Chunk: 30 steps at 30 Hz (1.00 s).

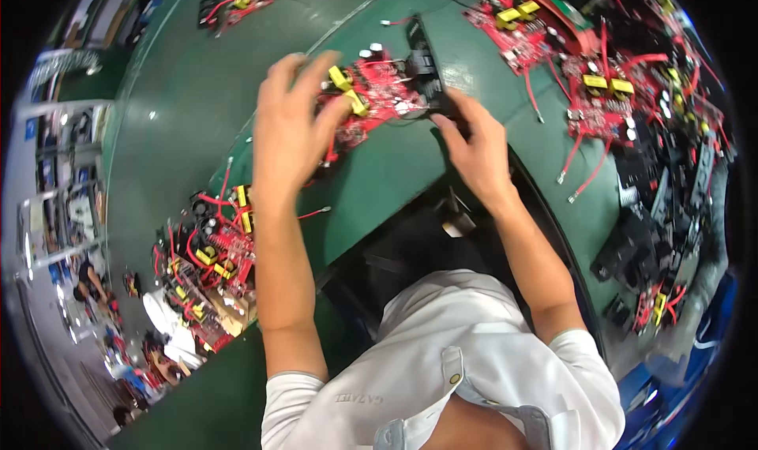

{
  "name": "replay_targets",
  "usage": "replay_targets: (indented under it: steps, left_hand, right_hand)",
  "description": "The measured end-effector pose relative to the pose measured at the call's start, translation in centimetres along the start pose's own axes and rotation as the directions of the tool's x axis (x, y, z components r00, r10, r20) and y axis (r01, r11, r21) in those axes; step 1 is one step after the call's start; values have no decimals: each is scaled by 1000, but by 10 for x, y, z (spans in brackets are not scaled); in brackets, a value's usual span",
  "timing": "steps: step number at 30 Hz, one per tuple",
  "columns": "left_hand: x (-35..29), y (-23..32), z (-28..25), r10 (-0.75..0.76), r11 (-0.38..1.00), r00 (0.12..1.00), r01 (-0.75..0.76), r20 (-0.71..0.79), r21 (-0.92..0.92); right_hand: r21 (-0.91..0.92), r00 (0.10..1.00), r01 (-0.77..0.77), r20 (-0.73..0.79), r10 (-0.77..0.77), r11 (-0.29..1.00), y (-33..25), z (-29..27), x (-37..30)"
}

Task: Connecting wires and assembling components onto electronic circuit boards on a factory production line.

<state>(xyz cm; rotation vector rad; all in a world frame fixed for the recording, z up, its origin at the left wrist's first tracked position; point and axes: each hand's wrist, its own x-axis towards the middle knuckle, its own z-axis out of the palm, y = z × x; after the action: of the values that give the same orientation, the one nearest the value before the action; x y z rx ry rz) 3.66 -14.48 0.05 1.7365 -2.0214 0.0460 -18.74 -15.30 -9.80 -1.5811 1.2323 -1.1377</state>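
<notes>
A red circuit board (pixel 387 91) with yellow block components lies in front of me on the green table (pixel 355 181). My left hand (pixel 292 122) is at the board's left end, thumb and fingers spread apart, slightly blurred; its thumb overlaps the board's edge near a yellow block, and contact is unclear. A narrow black panel (pixel 425 59) stands at the board's right end, joined or leaning there; which one I cannot tell. My right hand (pixel 478 142) pinches the panel's near end between thumb and fingers. A thin dark wire curves beneath the panel.
Several red boards with loose wires (pixel 209 260) are piled on the left, and more boards (pixel 600 106) lie at right. Another board (pixel 241 4) sits at the far left. Black plastic parts (pixel 639 237) crowd the right edge. A black tray-like surface (pixel 403 245) is before my body.
</notes>
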Motion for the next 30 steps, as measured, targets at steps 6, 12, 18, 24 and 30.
replay_targets:
  steps: [6, 12, 18, 24, 30]
  left_hand:
    - [14, -62, -29, -142, 988, 922, 152, 359, 1]
    - [46, -203, -163, -475, 880, 760, 400, 445, 256]
    - [77, -292, -180, -578, 761, 815, 553, -32, 339]
    - [166, -372, -19, -53, 952, 987, 5, 151, 306]
    - [137, -521, -16, -370, 873, 908, 268, 198, 407]
  right_hand:
    - [282, 992, -117, 71, 101, 952, 15, -4, 0]
    - [383, 994, -108, 45, 99, 917, 20, -3, -1]
    - [262, 992, -120, 3, 123, 958, 17, -2, 1]
    - [10, 955, -109, 278, 102, 994, -8, -46, 2]
    - [-335, 974, 36, 221, 41, 942, -62, -192, -21]
